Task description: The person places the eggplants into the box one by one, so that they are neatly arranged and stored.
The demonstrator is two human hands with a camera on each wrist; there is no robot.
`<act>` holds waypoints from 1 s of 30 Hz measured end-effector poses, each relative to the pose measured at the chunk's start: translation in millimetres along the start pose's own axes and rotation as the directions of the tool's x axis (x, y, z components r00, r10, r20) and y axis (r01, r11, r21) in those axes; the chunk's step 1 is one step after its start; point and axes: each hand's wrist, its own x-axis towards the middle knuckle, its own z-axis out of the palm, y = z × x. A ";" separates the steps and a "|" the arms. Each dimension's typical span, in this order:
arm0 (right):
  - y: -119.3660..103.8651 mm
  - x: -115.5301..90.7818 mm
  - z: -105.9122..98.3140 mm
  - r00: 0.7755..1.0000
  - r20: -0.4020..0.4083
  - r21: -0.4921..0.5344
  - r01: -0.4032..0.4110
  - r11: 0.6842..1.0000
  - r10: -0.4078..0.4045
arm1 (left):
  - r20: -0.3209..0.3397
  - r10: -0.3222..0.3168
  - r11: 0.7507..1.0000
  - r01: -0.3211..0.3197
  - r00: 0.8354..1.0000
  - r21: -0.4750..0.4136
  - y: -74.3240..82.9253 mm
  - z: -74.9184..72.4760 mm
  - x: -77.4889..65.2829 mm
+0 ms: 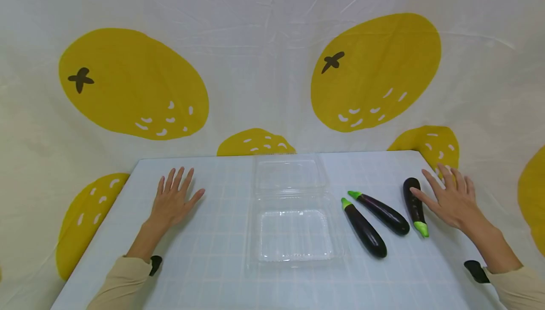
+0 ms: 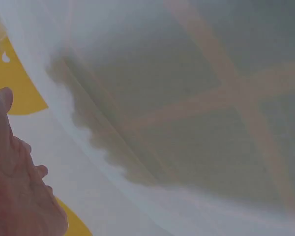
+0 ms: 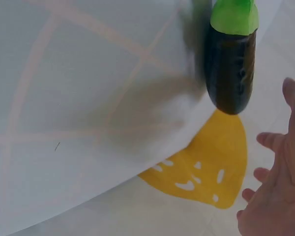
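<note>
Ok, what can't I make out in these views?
Head: the right hand covers part of the rightmost long, glossy dark-purple eggplant.
Right wrist: top edge cuts off its green stem end; right edge crops that hand.
Left wrist: left edge crops the left hand.
Right wrist: thin dark mark on the pale checked tabletop, too small to identify.

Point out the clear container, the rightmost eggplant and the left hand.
Clear container (image 1: pixel 291 193), head view: the hinge between its halves.
Rightmost eggplant (image 1: pixel 416 208), head view: middle of its dark body.
Left hand (image 1: pixel 170 204), head view: back of the hand.
</note>
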 end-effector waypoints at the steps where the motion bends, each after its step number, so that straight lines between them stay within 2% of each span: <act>1: 0.0 -0.1 0.4 1.000 -0.015 0.001 0.010 1.000 -0.010 | -0.011 0.006 1.000 -0.006 1.000 0.003 1.0 -0.9 0.0; 4: -2.4 -0.2 1.1 0.995 -0.088 0.000 0.049 0.999 -0.049 | -0.062 0.032 0.999 -0.032 0.998 0.001 3.8 -2.8 0.0; 8: -9.8 0.3 0.4 0.972 -0.207 0.016 0.113 0.993 -0.108 | -0.157 0.058 0.998 -0.060 0.986 -0.005 5.9 -2.8 -0.9; 12: -18.1 1.2 -2.0 0.949 -0.278 0.037 0.162 0.986 -0.146 | -0.206 0.040 0.998 -0.047 0.978 -0.029 10.7 -3.4 -1.3; 20: -31.4 1.4 -4.2 0.932 -0.311 0.042 0.211 0.976 -0.188 | -0.140 -0.059 0.992 0.042 0.988 -0.120 29.3 -6.6 4.6; 30: -44.4 -3.4 -6.8 0.921 -0.327 0.046 0.237 0.970 -0.209 | -0.129 -0.100 0.980 0.075 0.987 -0.183 47.7 -4.1 7.0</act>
